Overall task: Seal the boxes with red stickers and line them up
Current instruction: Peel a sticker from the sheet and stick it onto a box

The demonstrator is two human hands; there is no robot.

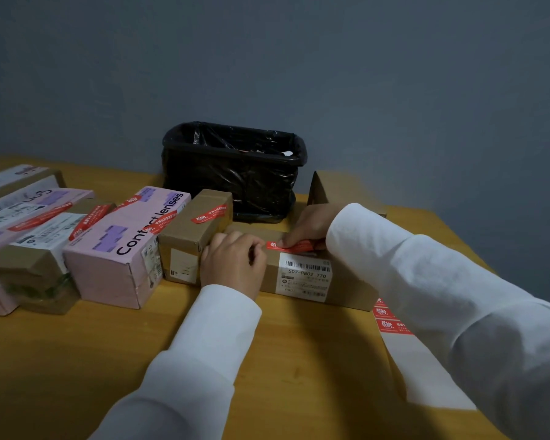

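Pressing a red sticker (294,246) onto the brown box (302,277), the right hand (308,225) pinches it; the left hand (232,265) grips the box's end.

A big flat grey-blue wall (331,65) fills the top of the view. It is plain and smooth. The light is dim, so the wall looks dark, most of all near the corners. Below it stands a yellow-brown wooden table (77,360) with a smooth top. The table's far edge touches the wall. At the back of the table, right by the wall, sits a black box-shaped bin with a shiny black plastic bag (232,173) inside it.
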